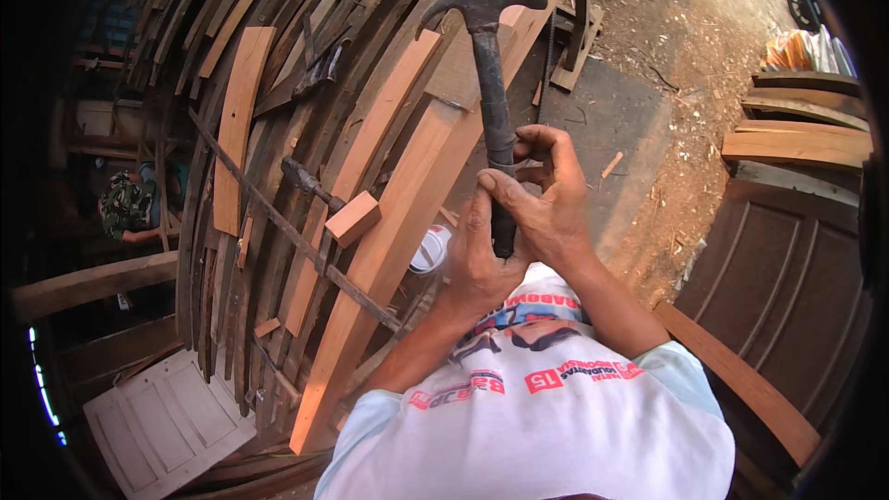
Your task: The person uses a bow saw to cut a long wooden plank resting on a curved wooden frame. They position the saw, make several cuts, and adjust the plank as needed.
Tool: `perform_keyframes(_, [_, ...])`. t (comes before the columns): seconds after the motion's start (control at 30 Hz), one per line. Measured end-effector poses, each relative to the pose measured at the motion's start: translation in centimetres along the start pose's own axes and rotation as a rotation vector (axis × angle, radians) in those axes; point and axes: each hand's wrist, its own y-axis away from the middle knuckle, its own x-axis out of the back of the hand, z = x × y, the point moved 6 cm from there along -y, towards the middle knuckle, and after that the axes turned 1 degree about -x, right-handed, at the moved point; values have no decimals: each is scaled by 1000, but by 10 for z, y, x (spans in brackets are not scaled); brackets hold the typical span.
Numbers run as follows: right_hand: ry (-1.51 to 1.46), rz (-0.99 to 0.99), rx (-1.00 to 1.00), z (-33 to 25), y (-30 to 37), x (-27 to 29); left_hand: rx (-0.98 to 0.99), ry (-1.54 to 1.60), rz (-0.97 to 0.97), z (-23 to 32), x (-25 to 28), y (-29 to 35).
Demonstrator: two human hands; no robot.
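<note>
A claw hammer (491,65) stands upright in front of my body, its dark metal head at the top and the claw pointing left. My left hand (482,245) is closed round the lower part of its dark handle. Just above and to the right, my right hand (553,199) grips the same handle between thumb and curled fingers. Left of my hands lies a long light-coloured timber beam (398,213). Beside it are a small wooden block (354,218) and a dark-headed tool (307,181) whose kind I cannot make out.
Stacked boards (231,120) fill the left side, crossed by a thin bar (278,213). A white round container (431,250) sits near my left wrist. Panelled doors lie at the lower left (171,421) and right (778,287). Another person (130,204) is at the far left.
</note>
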Motion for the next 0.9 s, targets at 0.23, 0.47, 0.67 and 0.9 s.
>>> perform_keyframes(0.23, [-310,150,-264,54,-1,52,15,96,-398,-9,-44,-21])
perform_keyframes(0.47, [-487,330,-440,128,26,41,90,-325,-187,-122,1,-153])
perform_keyframes(0.67, [-575,207,-518,159,51,-19,861,258,-645,-255,-34,-153])
perform_keyframes(0.9, [-441,264,-437,166,55,-48,784,430,-774,-262,-65,-149])
